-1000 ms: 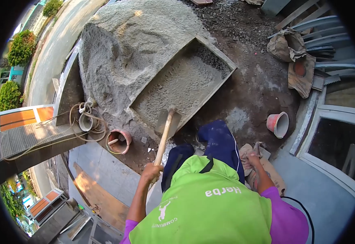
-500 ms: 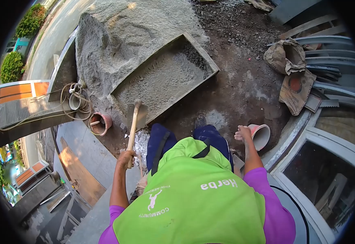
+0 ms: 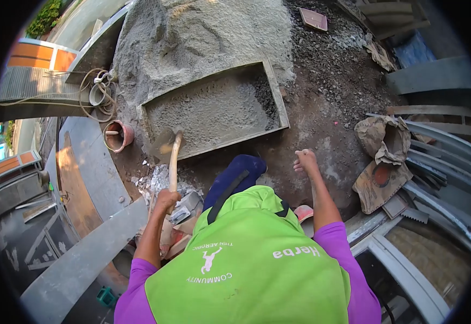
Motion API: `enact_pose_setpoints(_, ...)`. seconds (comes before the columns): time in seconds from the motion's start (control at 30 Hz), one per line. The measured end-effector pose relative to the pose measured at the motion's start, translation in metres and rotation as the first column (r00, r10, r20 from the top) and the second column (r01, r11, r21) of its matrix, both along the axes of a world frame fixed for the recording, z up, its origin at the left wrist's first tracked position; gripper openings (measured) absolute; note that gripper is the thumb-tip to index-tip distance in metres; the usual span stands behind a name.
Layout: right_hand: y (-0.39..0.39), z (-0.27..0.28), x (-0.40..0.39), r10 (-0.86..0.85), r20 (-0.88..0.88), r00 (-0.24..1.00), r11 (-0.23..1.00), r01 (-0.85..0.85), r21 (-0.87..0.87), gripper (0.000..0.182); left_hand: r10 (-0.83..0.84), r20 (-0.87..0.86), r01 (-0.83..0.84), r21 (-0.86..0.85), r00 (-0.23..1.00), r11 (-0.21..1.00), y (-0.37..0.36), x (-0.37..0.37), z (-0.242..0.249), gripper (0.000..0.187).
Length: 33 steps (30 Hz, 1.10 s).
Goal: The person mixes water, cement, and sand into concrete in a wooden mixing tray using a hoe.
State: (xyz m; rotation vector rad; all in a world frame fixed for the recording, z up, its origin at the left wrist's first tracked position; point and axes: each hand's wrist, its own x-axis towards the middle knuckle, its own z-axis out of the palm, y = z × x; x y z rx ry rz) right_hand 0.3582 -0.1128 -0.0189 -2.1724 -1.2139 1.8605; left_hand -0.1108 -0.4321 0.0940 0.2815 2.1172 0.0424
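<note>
My left hand (image 3: 167, 201) is closed round the lower end of a hoe's wooden handle. The hoe (image 3: 174, 162) points away from me, its grey metal blade (image 3: 162, 143) by the near left corner of a mixing trough. Wet grey mortar (image 3: 208, 113) fills much of this shallow trough (image 3: 235, 141), with darker gravel at its right end. To the right, my right hand (image 3: 305, 161) hangs over the dirt ground, holding nothing, its fingers loosely bent and partly apart. A bucket (image 3: 303, 213) is half hidden beside my body.
A heap of grey sand (image 3: 192, 43) rises behind the trough. At left stand a reddish bucket (image 3: 119, 136) and a white pail (image 3: 98, 96) with a hose. Torn cement bags (image 3: 382, 186) and metal frames (image 3: 441, 210) lie at right. Rubble (image 3: 165, 178) lies near my feet.
My view has shifted and my body has moved towards the trough. My right hand has moved forward, away from the bucket on the right. The hoe stays in my left hand.
</note>
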Motion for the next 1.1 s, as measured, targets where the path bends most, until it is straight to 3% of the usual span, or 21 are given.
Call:
enact_pose_setpoints(0.07,0.019,0.004,-0.012,0.091,-0.029,0.995,0.996,-0.092,-0.016,0.032,-0.216,-0.1,0.201,-0.143,0.971,0.969,0.013,0.017,-0.008,0.043)
enact_pose_setpoints(0.13,0.03,0.013,-0.018,0.176,-0.054,0.983,0.984,-0.178,-0.026,0.032,-0.216,-0.077,0.193,-0.238,0.973,0.952,0.035,0.023,0.004,0.044)
enact_pose_setpoints(0.27,0.079,0.036,-0.042,0.293,-0.081,0.953,0.956,-0.292,0.028,0.03,-0.322,-0.091,0.293,-0.239,0.943,0.926,0.075,0.006,0.033,0.042)
enact_pose_setpoints(0.43,0.146,0.052,-0.093,0.469,-0.155,0.87,0.883,-0.468,0.047,0.031,0.142,0.082,-0.143,0.013,0.987,0.99,0.116,0.031,0.044,0.037)
enact_pose_setpoints(0.6,0.207,0.047,-0.179,0.707,-0.271,0.653,0.681,-0.732,0.014,0.036,0.49,0.242,-0.529,0.137,0.838,0.837,0.207,0.111,0.084,0.029)
enact_pose_setpoints(0.67,0.225,0.025,-0.215,0.734,-0.355,0.579,0.621,-0.784,0.005,0.048,0.534,0.289,-0.59,0.159,0.795,0.791,0.232,0.148,0.084,0.027)
enact_pose_setpoints(0.73,0.238,0.005,-0.255,0.761,-0.348,0.548,0.54,-0.832,-0.131,0.067,0.626,0.283,-0.682,0.186,0.727,0.708,0.266,0.194,0.098,0.026)
enact_pose_setpoints(0.8,0.238,-0.023,-0.284,0.674,-0.417,0.61,0.565,-0.789,-0.242,0.077,0.717,0.308,-0.778,0.179,0.626,0.603,0.3,0.242,0.11,0.027)
enact_pose_setpoints(0.87,0.237,-0.045,-0.305,0.584,-0.488,0.649,0.57,-0.755,-0.323,0.087,0.732,0.257,-0.776,0.239,0.631,0.584,0.327,0.285,0.111,0.028)
enact_pose_setpoints(0.93,0.231,-0.05,-0.326,0.424,-0.321,0.847,0.75,-0.527,-0.399,0.074,0.751,0.17,-0.755,0.329,0.638,0.567,0.363,0.322,0.103,0.029)
enact_pose_setpoints(0.97,0.235,-0.076,-0.328,0.36,-0.318,0.877,0.782,-0.47,-0.409,0.049,0.791,0.211,-0.807,0.308,0.575,0.504,0.377,0.338,0.09,0.029)
enact_pose_setpoints(1.0,0.236,-0.078,-0.329,0.415,-0.325,0.85,0.756,-0.521,-0.396,0.031,0.819,0.208,-0.836,0.272,0.535,0.477,0.393,0.345,0.076,0.028)
enact_pose_setpoints(1.1,0.239,-0.09,-0.35,0.591,-0.341,0.731,0.652,-0.682,-0.331,0.025,0.878,0.263,-0.881,0.374,0.4,0.289,0.434,0.369,0.028,0.03)
